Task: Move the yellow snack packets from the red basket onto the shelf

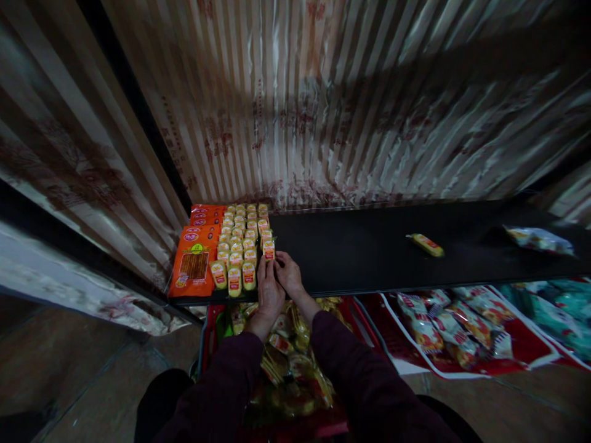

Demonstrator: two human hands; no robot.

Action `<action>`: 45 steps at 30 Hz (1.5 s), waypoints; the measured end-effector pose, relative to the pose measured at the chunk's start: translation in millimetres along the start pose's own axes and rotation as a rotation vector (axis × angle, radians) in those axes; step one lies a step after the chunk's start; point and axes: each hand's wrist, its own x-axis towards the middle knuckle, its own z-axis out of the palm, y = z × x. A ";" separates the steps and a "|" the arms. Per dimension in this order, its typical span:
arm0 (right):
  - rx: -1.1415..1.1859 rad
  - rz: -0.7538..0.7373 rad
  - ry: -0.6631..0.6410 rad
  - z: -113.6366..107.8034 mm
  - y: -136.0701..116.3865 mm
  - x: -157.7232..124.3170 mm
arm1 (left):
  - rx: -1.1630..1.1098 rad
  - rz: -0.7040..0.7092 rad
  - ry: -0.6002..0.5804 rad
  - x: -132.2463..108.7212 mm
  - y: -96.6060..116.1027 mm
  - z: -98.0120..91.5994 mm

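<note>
Where the packet rows (240,237) end, left hand (269,295) and right hand (290,275), fingers (264,266) pinched together on one yellow packet (269,249).

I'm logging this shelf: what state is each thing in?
yellow packets, upright in rows at the shelf's left end
orange packs, lying flat beside them
front packet, upright, both hands touching it
left hand, fingers on front packet, grip unclear
right hand, same
lone packet, lying flat, apart
red basket, full of packets

Orange packs (196,261) far left; clear bag (538,239) right; snack bags (462,332) below.
</note>
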 end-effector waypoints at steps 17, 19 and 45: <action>-0.074 -0.040 -0.036 -8.3 -4.3 -3.7 | 0.028 0.011 -0.037 0.8 -3.7 -0.4; -0.102 -0.056 -0.046 -9.3 -3.6 -2.6 | 0.038 0.011 -0.035 1.1 -5.3 0.4; 0.376 0.051 -0.159 5.9 -5.9 40.9 | 0.188 0.044 -0.030 10.3 -4.2 7.7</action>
